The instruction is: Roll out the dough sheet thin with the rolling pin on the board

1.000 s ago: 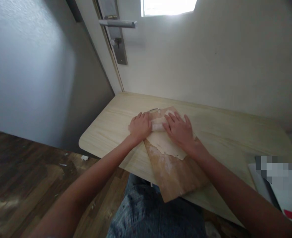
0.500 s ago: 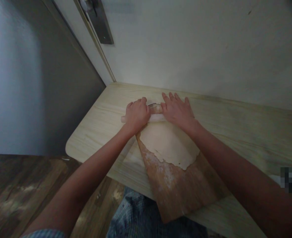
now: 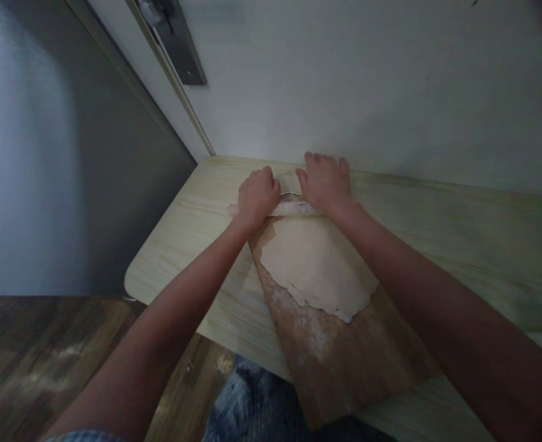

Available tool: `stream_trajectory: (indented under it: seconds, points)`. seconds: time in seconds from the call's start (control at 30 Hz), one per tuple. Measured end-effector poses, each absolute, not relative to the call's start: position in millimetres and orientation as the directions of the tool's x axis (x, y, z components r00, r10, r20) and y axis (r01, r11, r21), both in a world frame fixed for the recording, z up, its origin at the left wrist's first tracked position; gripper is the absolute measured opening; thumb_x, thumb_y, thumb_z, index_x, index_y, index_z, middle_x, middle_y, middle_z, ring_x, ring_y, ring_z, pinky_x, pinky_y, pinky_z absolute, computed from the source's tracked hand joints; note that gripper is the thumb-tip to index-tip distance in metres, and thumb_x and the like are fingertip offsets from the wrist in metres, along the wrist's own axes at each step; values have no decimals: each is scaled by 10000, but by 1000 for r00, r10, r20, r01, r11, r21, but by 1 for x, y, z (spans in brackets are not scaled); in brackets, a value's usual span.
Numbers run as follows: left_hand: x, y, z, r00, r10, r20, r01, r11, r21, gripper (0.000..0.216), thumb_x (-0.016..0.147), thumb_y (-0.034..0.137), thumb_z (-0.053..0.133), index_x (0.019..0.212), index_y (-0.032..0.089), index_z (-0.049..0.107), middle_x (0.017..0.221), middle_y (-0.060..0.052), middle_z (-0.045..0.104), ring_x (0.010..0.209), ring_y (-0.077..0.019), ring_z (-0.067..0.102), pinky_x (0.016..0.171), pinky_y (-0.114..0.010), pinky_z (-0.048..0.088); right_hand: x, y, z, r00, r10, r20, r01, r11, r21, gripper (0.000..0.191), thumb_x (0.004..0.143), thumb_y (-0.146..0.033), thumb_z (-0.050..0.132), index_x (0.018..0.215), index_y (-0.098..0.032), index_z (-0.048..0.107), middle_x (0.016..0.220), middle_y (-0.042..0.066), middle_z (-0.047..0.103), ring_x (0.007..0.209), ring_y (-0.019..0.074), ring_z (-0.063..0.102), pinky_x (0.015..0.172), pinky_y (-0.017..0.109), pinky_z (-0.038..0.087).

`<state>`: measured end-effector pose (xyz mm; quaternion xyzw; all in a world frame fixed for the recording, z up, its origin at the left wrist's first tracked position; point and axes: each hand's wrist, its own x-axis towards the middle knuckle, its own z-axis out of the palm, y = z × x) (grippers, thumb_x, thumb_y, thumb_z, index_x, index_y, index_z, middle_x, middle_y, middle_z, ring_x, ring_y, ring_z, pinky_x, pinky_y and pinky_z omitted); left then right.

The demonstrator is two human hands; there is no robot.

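Note:
A pale rolling pin lies across the far end of a wooden cutting board. My left hand is closed over it near its left end, fingers bent forward. On the right, my right hand rests with its heel on the pin, fingers reaching past it and thumb held apart. The pin's right end is hidden beneath that hand. Nearer to me, a thin, flat sheet of dough with a ragged front edge covers the board's middle. A curved metal handle shows between my hands.
The board sits on a light wood-grain table, its near corner overhanging the edge. A pale wall closes off the back. Left of the table stands a grey panel. White flour dusts the board.
Both hands have moved farther away from me with the rolling pin, towards the board's handle end. More of the dough's far part now shows. My right fingers now reach close to the wall.

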<state>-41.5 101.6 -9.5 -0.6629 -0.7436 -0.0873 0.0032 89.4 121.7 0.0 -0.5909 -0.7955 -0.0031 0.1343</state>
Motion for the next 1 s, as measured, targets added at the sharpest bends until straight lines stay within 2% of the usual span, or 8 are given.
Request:
stream_trajectory:
  seconds: [0.13, 0.3, 0.43, 0.57, 0.7, 0.9, 1.0]
  points:
    - [-40, 95, -9, -147, 982, 122, 980, 129, 150, 377, 848, 266, 254, 1013, 151, 573, 987, -119, 617, 933, -230, 564, 785, -337, 421, 90, 112, 3, -215, 962, 170, 952, 245, -183, 389, 891, -322, 284, 1088, -79, 516, 1066, 181, 587, 1006, 285, 521, 871, 439, 342]
    - [-36, 78, -6, -154, 983, 105, 982, 140, 126, 408, 844, 285, 243, 968, 138, 603, 981, -136, 634, 917, -259, 579, 746, -358, 435, 91, 92, 5, -178, 973, 146, 964, 202, -174, 393, 879, -319, 295, 1074, -86, 545, 1075, 177, 595, 1018, 279, 516, 874, 431, 326]
    - [-34, 54, -5, -130, 984, 120, 989, 119, 90, 419, 858, 283, 222, 958, 143, 604, 993, -129, 633, 931, -258, 572, 765, -373, 424, 91, 66, 5, -173, 970, 171, 965, 202, -168, 400, 880, -331, 273, 1051, -116, 563, 1059, 159, 605, 1012, 270, 516, 847, 410, 338]
    - [-32, 24, -10, -61, 973, 224, 997, 48, 67, 403, 883, 285, 214, 948, 152, 590, 1019, -109, 622, 1009, -249, 531, 853, -398, 378, 93, 39, -1, -196, 951, 241, 964, 231, -129, 431, 897, -326, 213, 1054, -131, 564, 1039, 143, 619, 988, 245, 525, 803, 368, 360]
    - [-33, -1, -12, -6, 952, 307, 998, -16, 68, 382, 902, 303, 219, 1080, 162, 527, 1149, -99, 573, 1154, -248, 434, 937, -425, 314, 95, 17, -6, -244, 915, 322, 957, 281, -73, 450, 910, -308, 194, 1136, -130, 540, 1148, 128, 585, 1104, 251, 471, 901, 409, 313]
    - [-41, -36, -11, 98, 938, 332, 992, -119, 44, 396, 915, 312, 215, 1138, 143, 496, 1257, -96, 514, 1151, -213, 454, 984, -401, 293, 108, -12, -10, -374, 880, 292, 918, 397, -22, 439, 911, -315, 248, 1219, -127, 497, 1302, 127, 472, 1233, 246, 367, 985, 422, 266]
    - [-43, -53, -10, 128, 944, 304, 991, -136, 7, 418, 911, 335, 237, 1204, 116, 439, 1303, -124, 464, 1167, -226, 440, 983, -403, 298, 117, -26, -12, -453, 838, 305, 883, 469, 21, 428, 908, -289, 269, 1259, -134, 458, 1353, 131, 405, 1270, 247, 315, 1016, 442, 226]
